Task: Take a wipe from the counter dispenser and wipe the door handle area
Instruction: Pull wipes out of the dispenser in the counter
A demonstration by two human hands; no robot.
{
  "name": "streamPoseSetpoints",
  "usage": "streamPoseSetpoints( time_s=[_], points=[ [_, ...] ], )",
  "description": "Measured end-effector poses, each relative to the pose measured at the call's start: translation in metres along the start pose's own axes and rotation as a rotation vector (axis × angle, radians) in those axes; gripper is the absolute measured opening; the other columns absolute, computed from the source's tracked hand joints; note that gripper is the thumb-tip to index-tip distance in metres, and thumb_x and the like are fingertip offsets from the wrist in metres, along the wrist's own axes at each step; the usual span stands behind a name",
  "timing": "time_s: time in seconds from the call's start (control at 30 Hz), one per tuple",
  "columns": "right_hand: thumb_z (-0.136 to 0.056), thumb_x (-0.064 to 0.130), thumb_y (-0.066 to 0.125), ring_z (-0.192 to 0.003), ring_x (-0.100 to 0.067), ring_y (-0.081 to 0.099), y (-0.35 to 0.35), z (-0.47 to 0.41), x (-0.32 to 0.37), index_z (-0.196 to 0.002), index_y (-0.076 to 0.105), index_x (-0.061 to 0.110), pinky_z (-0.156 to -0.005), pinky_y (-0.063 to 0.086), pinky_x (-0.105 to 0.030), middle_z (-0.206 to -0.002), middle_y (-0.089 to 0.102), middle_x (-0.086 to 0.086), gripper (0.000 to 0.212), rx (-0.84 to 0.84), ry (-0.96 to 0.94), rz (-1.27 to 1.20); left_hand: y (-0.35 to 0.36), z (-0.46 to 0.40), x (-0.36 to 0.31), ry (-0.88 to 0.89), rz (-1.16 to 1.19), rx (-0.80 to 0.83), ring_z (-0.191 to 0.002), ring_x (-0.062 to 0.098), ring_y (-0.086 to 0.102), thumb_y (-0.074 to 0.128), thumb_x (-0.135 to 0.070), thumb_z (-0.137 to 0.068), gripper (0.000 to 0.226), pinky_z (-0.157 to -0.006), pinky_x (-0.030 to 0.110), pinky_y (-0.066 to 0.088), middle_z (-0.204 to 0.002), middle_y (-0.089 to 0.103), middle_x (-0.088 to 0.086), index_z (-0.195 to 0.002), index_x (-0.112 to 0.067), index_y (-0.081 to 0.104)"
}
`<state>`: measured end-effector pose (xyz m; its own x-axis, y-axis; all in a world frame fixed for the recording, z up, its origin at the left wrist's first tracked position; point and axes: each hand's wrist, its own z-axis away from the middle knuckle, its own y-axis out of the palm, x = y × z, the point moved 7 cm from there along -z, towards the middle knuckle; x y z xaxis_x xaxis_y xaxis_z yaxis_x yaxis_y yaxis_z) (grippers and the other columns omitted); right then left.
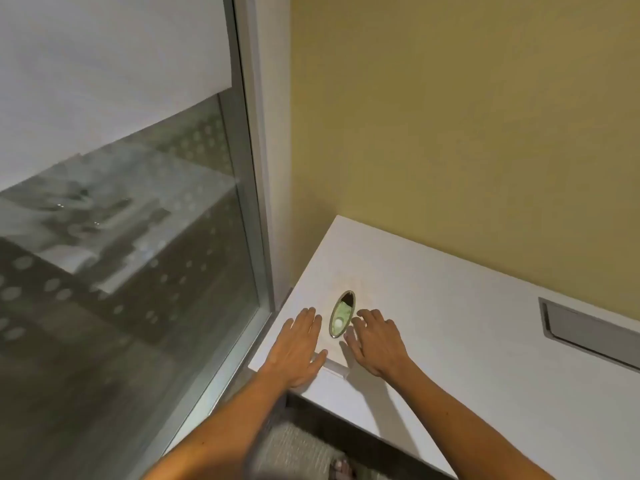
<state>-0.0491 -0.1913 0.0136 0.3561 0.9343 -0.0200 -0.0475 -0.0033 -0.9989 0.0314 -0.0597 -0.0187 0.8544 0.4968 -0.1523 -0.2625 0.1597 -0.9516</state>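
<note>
Yellow wall (467, 133) is filling the upper right; below it the white tabletop (450, 341) is carrying an oval dispenser (341, 315) at lower centre. Left hand (298, 348) and right hand (375, 341) are flanking it, each grip spread, empty. Pinching the white tuft and pulling straight up should be working best.

Hands (300, 344) (375, 341) flank oval dispenser opening (342, 314), counter (450, 334).
</note>
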Motion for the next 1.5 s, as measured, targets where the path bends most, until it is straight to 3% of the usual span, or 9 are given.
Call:
streamPoseSetpoints(
  time_s=[0.2,0.3,0.43,0.8,0.9,1.0,1.1,1.23,1.5],
  points=[
    [-0.091,0.033,0.055,-0.086,-0.026,0.061,0.014,-0.043,-0.004,-0.089,0.073,0.016,-0.057,0.049,-0.037,-0.096,0.067,-0.008,0.025,0.057,-0.054,-0.016,0.02,-0.037,0.005,-0.047,0.038,-0.035,-0.158,0.028,-0.005,-0.015,-0.068,-0.09,0.095,-0.129,0.049,0.004,-0.171,-0.009,0.009,-0.165,-0.013,0.001],
    [-0.087,0.027,0.06,-0.081,-0.026,0.062,0.025,-0.06,-0.006,-0.08,0.074,0.013,-0.054,0.044,-0.033,-0.085,0.067,-0.009,0.022,0.101,-0.074,-0.028,0.028,-0.054,0.006,-0.058,0.046,-0.044,-0.157,0.027,-0.003,0.008,-0.066,-0.1,0.084,-0.126,0.049,0.001,-0.169,-0.005,0.008,-0.165,-0.012,0.009],
    [-0.093,0.022,0.052,-0.084,-0.027,0.063,0.028,-0.075,-0.007,-0.095,0.074,0.01,-0.064,0.044,-0.03,-0.097,0.066,-0.012,0.025,0.139,-0.056,-0.082,0.037,-0.07,0.005,-0.036,0.078,-0.022,-0.142,0.031,0.047,0.021,-0.072,-0.1,0.085,-0.111,0.052,0.038,-0.157,0.044,0.011,-0.149,-0.011,0.054],
    [-0.092,0.019,0.055,-0.096,-0.025,0.067,0.044,-0.106,-0.002,-0.096,0.069,0.012,-0.079,0.052,-0.032,-0.102,0.071,-0.008,0.016,0.419,-0.024,-0.09,0.045,-0.089,-0.002,-0.074,0.206,-0.106,-0.135,0.036,0.056,0.026,-0.084,-0.09,0.094,-0.1,0.063,0.051,-0.151,0.054,0.012,-0.145,-0.013,0.055],
    [-0.05,0.021,0.092,-0.049,-0.016,0.064,0.043,-0.108,0.0,-0.052,0.066,0.013,-0.046,0.048,-0.019,-0.054,0.065,-0.002,0.027,0.276,-0.018,-0.134,0.047,-0.087,-0.003,-0.045,0.224,-0.119,-0.144,0.035,0.045,0.028,-0.084,-0.091,0.091,-0.108,0.064,0.043,-0.158,0.044,0.012,-0.152,-0.017,0.035],
    [-0.018,0.016,0.094,-0.025,-0.014,0.045,0.063,-0.111,-0.002,-0.03,0.05,0.014,-0.032,0.032,-0.012,-0.031,0.046,0.001,0.046,0.182,-0.028,-0.224,0.045,-0.086,-0.004,-0.041,0.22,-0.145,-0.148,0.034,0.038,0.03,-0.083,-0.092,0.09,-0.111,0.064,0.039,-0.162,0.039,0.011,-0.156,-0.019,0.026],
    [-0.033,0.017,0.093,-0.031,-0.014,0.053,0.046,-0.107,0.002,-0.036,0.058,0.014,-0.035,0.037,-0.014,-0.036,0.054,-0.001,0.036,0.196,0.035,-0.175,0.045,-0.085,-0.004,-0.05,0.204,-0.165,-0.151,0.031,0.031,0.033,-0.082,-0.093,0.091,-0.114,0.064,0.036,-0.165,0.031,0.009,-0.159,-0.02,0.022],
    [-0.092,0.015,0.055,-0.087,-0.023,0.071,0.049,-0.101,0.004,-0.094,0.072,0.009,-0.074,0.053,-0.029,-0.095,0.074,-0.009,0.017,0.313,0.017,-0.092,0.046,-0.084,-0.004,-0.051,0.202,-0.16,-0.153,0.03,0.026,0.032,-0.08,-0.095,0.091,-0.114,0.063,0.036,-0.167,0.023,0.008,-0.161,-0.019,0.018],
    [-0.083,0.026,0.055,-0.074,-0.021,0.067,0.049,-0.089,-0.015,-0.082,0.074,0.014,-0.066,0.054,-0.029,-0.083,0.072,-0.003,0.023,0.238,0.013,-0.361,0.038,-0.083,-0.006,-0.055,0.203,-0.16,-0.148,0.033,0.037,0.028,-0.081,-0.094,0.089,-0.11,0.066,0.038,-0.163,0.035,0.01,-0.157,-0.018,0.028]
  ],
)
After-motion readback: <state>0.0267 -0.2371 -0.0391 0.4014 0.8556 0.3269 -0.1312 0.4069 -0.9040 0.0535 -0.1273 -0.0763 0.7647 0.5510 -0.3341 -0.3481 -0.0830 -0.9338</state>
